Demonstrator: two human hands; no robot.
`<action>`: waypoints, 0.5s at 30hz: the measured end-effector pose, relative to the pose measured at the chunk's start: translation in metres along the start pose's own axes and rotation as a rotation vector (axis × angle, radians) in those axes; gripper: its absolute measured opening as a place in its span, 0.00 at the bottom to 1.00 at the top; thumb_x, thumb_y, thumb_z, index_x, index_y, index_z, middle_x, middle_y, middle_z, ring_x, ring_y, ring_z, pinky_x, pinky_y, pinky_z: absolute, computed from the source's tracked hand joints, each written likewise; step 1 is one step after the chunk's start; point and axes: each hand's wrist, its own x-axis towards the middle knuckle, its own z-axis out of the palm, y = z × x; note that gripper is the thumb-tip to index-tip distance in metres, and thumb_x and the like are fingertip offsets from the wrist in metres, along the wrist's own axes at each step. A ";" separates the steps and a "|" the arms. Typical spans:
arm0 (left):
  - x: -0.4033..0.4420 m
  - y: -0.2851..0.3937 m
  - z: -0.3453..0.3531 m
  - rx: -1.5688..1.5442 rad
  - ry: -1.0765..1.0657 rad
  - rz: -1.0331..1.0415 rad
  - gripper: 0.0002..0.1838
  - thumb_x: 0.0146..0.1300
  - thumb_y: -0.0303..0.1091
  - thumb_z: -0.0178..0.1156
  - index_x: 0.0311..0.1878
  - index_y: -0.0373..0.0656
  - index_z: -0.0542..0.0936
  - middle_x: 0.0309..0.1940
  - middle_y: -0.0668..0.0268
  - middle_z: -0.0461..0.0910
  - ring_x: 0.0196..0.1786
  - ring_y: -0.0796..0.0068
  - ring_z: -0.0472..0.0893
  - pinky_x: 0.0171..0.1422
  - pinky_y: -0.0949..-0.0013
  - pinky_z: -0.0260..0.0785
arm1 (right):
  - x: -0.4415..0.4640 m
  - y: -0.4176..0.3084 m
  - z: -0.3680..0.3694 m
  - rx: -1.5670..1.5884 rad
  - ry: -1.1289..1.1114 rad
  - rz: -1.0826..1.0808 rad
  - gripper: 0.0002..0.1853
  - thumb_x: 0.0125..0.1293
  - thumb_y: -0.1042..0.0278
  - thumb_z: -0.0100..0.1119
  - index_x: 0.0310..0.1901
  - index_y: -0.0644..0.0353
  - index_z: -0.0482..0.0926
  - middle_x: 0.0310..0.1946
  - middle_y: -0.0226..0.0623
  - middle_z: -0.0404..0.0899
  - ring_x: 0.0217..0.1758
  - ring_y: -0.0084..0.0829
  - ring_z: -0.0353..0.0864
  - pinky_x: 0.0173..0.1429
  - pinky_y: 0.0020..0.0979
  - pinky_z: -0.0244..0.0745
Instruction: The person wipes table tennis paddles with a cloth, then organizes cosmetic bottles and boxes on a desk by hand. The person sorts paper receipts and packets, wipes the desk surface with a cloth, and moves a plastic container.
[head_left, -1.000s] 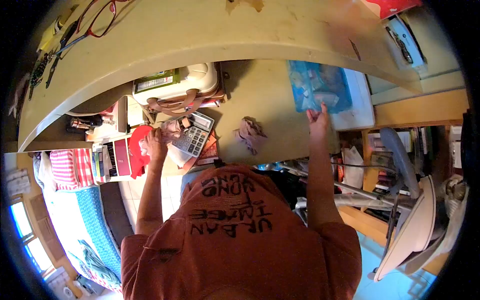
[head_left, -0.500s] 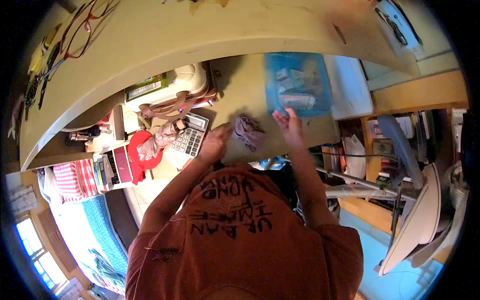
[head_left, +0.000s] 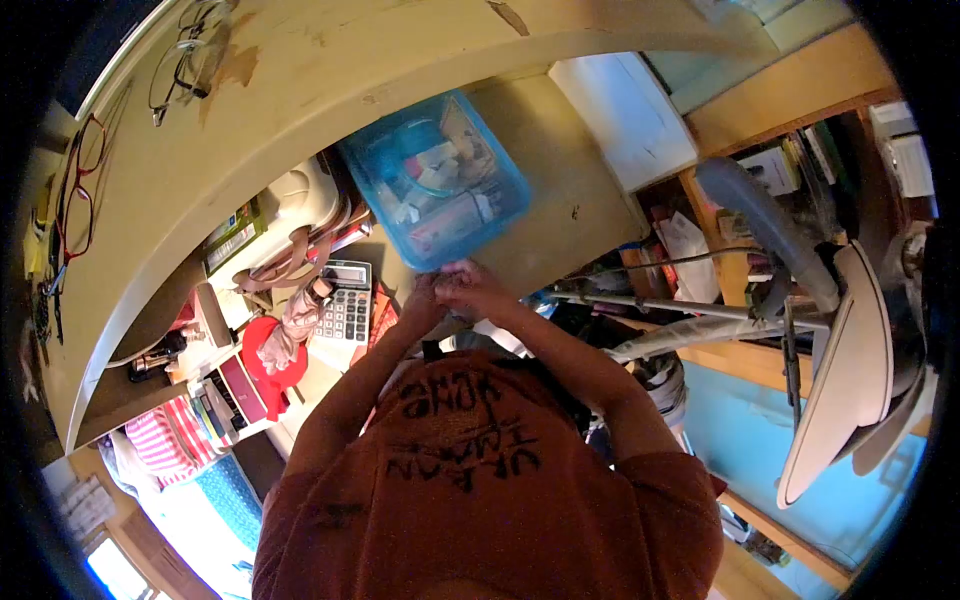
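A blue translucent plastic box (head_left: 395,225) with small packets and papers inside rests on the shelf under the desktop. Just in front of its near edge, my left hand (head_left: 424,304) and my right hand (head_left: 472,290) are together. Both have their fingers curled in. Whether they grip the box's edge or something between them is hidden. The crumpled greyish-purple cloth cannot be made out clearly; my hands cover the area in front of the box.
Left of my hands lie a calculator (head_left: 346,312), a red cap (head_left: 268,362) and a cream bag (head_left: 290,205) with brown straps. Glasses (head_left: 85,190) lie on the desktop above. A white panel (head_left: 625,115) stands right; a fan (head_left: 845,370) is beyond.
The blue box has moved left across the shelf, and my right hand has come left beside my left hand. The cloth between my hands is no longer plainly visible. The view has turned.
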 end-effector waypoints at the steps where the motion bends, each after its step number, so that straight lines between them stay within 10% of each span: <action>1: 0.001 0.036 -0.023 -0.119 -0.054 -0.110 0.18 0.64 0.34 0.60 0.55 0.39 0.76 0.54 0.54 0.78 0.57 0.56 0.77 0.56 0.57 0.73 | -0.008 -0.005 -0.006 -0.418 -0.123 -0.102 0.34 0.59 0.58 0.69 0.64 0.62 0.66 0.54 0.51 0.76 0.50 0.48 0.81 0.60 0.43 0.75; 5: 0.003 0.103 -0.066 -0.762 -0.241 -0.457 0.19 0.61 0.30 0.63 0.54 0.35 0.76 0.48 0.57 0.80 0.51 0.61 0.80 0.56 0.62 0.73 | -0.034 0.003 -0.013 -1.259 -0.004 -0.485 0.36 0.52 0.56 0.72 0.62 0.56 0.70 0.59 0.49 0.73 0.61 0.51 0.73 0.65 0.47 0.68; 9: -0.011 0.096 -0.070 -0.838 -0.164 -0.284 0.17 0.64 0.29 0.60 0.55 0.36 0.75 0.51 0.57 0.79 0.53 0.66 0.80 0.58 0.67 0.73 | -0.005 0.029 -0.060 -1.093 -0.163 -0.527 0.37 0.52 0.51 0.71 0.63 0.56 0.70 0.60 0.50 0.73 0.63 0.51 0.71 0.68 0.50 0.63; 11: -0.018 0.107 -0.094 -1.093 -0.006 -0.586 0.22 0.63 0.27 0.61 0.61 0.37 0.71 0.56 0.56 0.76 0.54 0.65 0.79 0.58 0.64 0.73 | -0.010 0.018 -0.085 -1.070 0.043 -0.410 0.36 0.55 0.58 0.68 0.64 0.58 0.67 0.53 0.54 0.73 0.59 0.55 0.71 0.65 0.49 0.65; 13: -0.018 0.105 -0.116 -0.028 -0.139 0.127 0.30 0.63 0.32 0.63 0.66 0.41 0.65 0.58 0.55 0.73 0.57 0.61 0.77 0.59 0.59 0.73 | 0.000 0.023 -0.101 -1.051 0.370 -0.549 0.36 0.54 0.58 0.68 0.64 0.60 0.66 0.52 0.56 0.73 0.57 0.56 0.72 0.64 0.50 0.66; 15: -0.007 0.152 -0.140 -1.378 0.313 -0.672 0.42 0.60 0.37 0.68 0.72 0.40 0.54 0.62 0.47 0.68 0.64 0.53 0.71 0.63 0.48 0.70 | 0.007 0.022 -0.102 -1.012 0.697 -0.672 0.37 0.54 0.58 0.68 0.64 0.62 0.66 0.50 0.57 0.73 0.55 0.57 0.72 0.63 0.50 0.67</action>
